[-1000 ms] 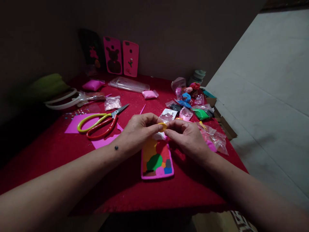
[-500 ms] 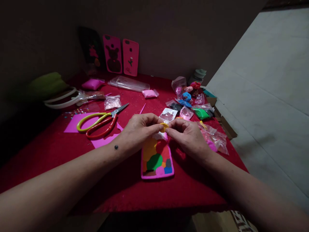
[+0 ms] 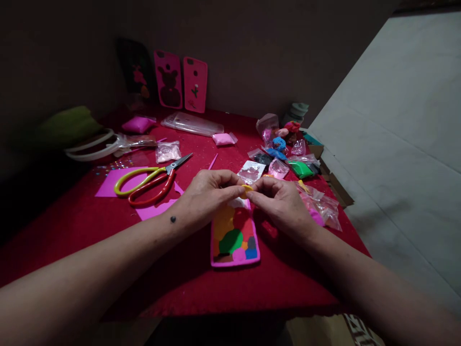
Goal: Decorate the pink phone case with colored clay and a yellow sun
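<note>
A small flat piece of yellow clay [image 3: 247, 189] is pinched between the fingertips of both hands. My left hand [image 3: 216, 193] grips its left side with thumb and fingers. My right hand [image 3: 280, 201] pinches its right side. Right below them a phone case [image 3: 235, 263] with a pink rim lies flat on the table. Rounded patches of orange, red, green, pink, blue, brown and grey cover its back, with white near the top. The hands hide the upper end of the case.
Scissors [image 3: 153, 185] with yellow and red handles lie at left on pink sheets [image 3: 110, 185]. Several bags of coloured clay [image 3: 301, 169] crowd the right side. Decorated phone cases [image 3: 195, 85] lean on the back wall. The red cloth [image 3: 173, 283] ends at the near edge.
The yellow clay has tilted and dropped slightly between the fingertips. Both hands stay in nearly the same place; the phone case has not moved.
</note>
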Tool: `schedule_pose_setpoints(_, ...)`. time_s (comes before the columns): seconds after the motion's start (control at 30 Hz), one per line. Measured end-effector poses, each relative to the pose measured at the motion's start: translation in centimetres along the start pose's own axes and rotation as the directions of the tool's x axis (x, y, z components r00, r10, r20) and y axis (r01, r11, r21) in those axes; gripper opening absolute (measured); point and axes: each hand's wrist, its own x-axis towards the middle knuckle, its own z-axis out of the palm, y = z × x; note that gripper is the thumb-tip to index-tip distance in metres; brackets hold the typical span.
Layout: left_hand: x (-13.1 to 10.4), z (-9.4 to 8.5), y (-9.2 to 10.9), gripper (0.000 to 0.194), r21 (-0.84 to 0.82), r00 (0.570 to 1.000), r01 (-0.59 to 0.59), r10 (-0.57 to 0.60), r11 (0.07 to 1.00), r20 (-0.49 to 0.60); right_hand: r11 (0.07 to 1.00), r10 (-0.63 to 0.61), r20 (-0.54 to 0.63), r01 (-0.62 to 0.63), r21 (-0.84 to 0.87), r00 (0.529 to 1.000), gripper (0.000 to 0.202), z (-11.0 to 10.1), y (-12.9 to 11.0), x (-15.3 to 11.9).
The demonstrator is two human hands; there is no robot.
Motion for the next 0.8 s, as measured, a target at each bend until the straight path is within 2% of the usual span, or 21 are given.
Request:
schedule_pose_setpoints(0.23, -0.03, 0.0, -0.05, 0.014, 0.035, 1.0, -0.024, 0.024, 0.999, -0.018, 0.998, 0.053, 0.009, -0.054, 0.033, 0.999, 0.019, -0.11, -0.27, -0.09)
schedule_pose_setpoints(0.47, -0.15, 0.15, -0.08, 0.012, -0.029, 0.998, -0.022, 0.02, 0.999, -0.053, 0.962, 0.135, 0.025, -0.137, 0.238, 0.99, 0.019, -0.38, -0.04, 0.03)
schedule_pose_setpoints(0.7, 0.02, 0.1, -0.25, 0.014, -0.047, 0.999, -0.018, 0.017, 0.999, -0.031, 0.993, 0.077, 0.017, -0.078, 0.086, 0.997, 0.022, -0.17, -0.18, 0.01)
schedule_pose_setpoints(0.8, -0.12, 0.0, -0.14, 0.02, -0.01, 0.998, -0.06, 0.06, 0.998, -0.018, 0.997, 0.064, 0.007, -0.064, 0.045, 0.998, 0.022, -0.19, -0.16, 0.03)
